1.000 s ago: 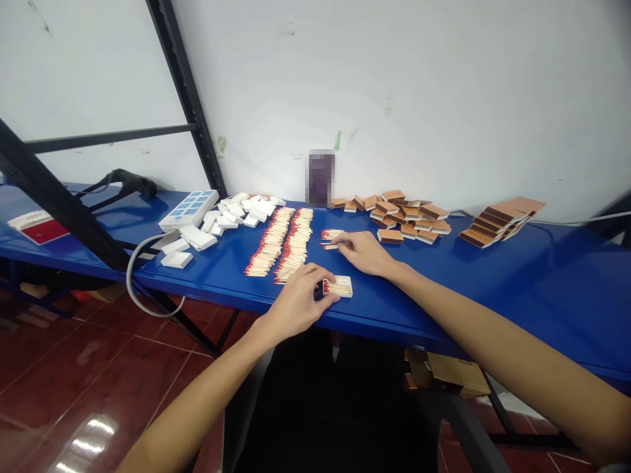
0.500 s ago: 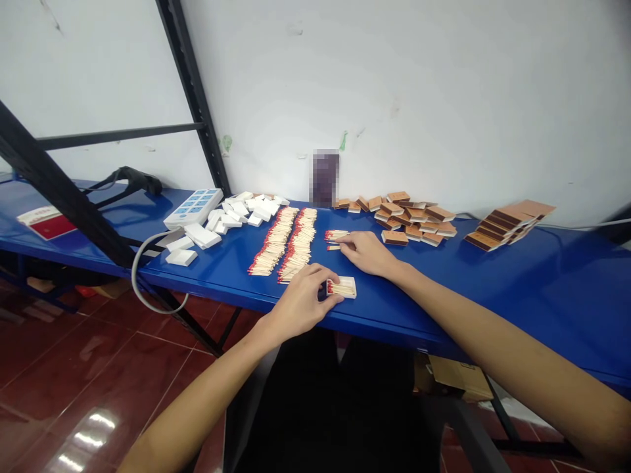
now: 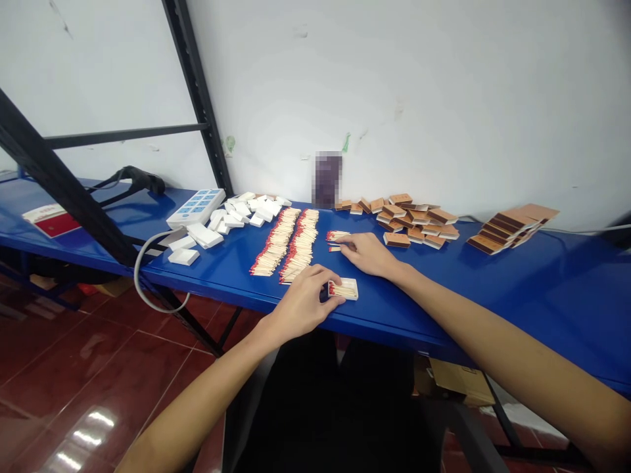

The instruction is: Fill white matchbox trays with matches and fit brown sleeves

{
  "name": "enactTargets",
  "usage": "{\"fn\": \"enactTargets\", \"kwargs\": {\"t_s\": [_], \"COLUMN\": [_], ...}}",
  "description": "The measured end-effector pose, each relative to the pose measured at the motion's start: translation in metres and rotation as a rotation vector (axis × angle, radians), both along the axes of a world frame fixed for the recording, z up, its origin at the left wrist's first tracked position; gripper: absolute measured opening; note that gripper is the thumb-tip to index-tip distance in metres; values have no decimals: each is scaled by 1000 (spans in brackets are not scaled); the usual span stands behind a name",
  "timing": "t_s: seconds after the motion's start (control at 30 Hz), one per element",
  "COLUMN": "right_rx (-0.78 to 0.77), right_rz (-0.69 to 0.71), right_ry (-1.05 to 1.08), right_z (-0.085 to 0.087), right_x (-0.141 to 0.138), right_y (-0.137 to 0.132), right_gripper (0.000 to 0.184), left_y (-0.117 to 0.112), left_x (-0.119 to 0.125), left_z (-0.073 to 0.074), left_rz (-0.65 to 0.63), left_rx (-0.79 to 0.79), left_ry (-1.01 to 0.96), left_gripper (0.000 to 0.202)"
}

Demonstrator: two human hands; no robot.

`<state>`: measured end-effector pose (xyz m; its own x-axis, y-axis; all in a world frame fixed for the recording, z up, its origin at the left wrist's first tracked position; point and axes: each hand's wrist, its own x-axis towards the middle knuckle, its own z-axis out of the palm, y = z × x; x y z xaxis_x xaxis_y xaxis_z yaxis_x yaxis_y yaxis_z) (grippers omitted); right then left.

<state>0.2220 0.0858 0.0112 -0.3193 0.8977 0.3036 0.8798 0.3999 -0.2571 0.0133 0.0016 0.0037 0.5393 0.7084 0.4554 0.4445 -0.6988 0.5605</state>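
Observation:
My left hand [image 3: 308,299] is closed round the left end of a small white matchbox tray [image 3: 349,289], thumb at the front and fingers at the back. Red-headed matches lie inside that tray. Beyond it, my right hand [image 3: 367,253] is closed with its fingertips down on a small group of matches [image 3: 338,234]. One match [image 3: 334,249] lies apart by my right thumb; how firmly the fingers grip is hard to see. Two long rows of matches, a left row [image 3: 276,240] and a right row [image 3: 302,243], stretch across the blue table [image 3: 419,302] beyond my left hand.
White trays [image 3: 239,211] are heaped at the back left beside a white power strip [image 3: 196,207]. Brown matchbox sleeves [image 3: 417,217] lie scattered at the back right, with a stack of sleeves [image 3: 507,226] further right. A black metal post [image 3: 197,92] rises at the left.
The whole view has shifted very slightly. Both hands, the tray and the matches hold nearly the same places.

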Motion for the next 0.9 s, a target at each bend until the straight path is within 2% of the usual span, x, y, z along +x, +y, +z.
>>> {"fn": "enactTargets", "kwargs": {"t_s": [0.3, 0.9], "right_rx": [-14, -5], "right_rz": [-5, 11], "right_ry": [109, 114], "right_z": [2, 0], "right_x": [1, 0], "right_y": [-2, -2], "right_gripper": [36, 35], "left_y": [-1, 0], "left_x": [0, 0], "left_z": [0, 0], "left_rz": [7, 9], "left_rx": [-10, -1], "left_ry": [2, -3], "left_gripper": [14, 12]}}
